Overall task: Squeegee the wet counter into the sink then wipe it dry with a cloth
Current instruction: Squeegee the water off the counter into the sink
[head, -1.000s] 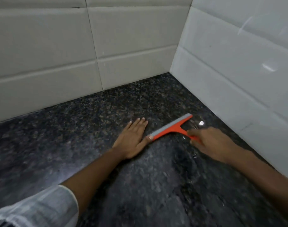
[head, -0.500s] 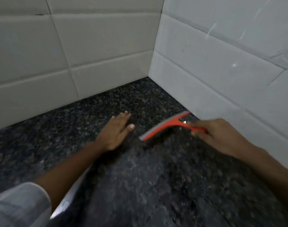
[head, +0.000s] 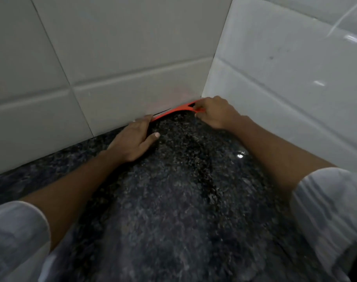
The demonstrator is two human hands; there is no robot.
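An orange squeegee (head: pixel 174 111) lies along the foot of the back wall, right in the corner of the dark speckled granite counter (head: pixel 183 200). My right hand (head: pixel 215 113) is closed around its handle at the corner. My left hand (head: pixel 134 140) rests flat on the counter with fingers spread, its fingertips touching the squeegee's left end. A wet glint shows on the counter near my right forearm. No sink or cloth is in view.
Grey-white tiled walls meet in a corner: the back wall (head: pixel 112 58) and the right wall (head: pixel 285 78). Both box in the squeegee. White sleeves cover my upper arms at the lower edges of the view.
The squeegee has moved away from me, from mid-counter up against the back wall in the corner. Both hands travelled forward with it.
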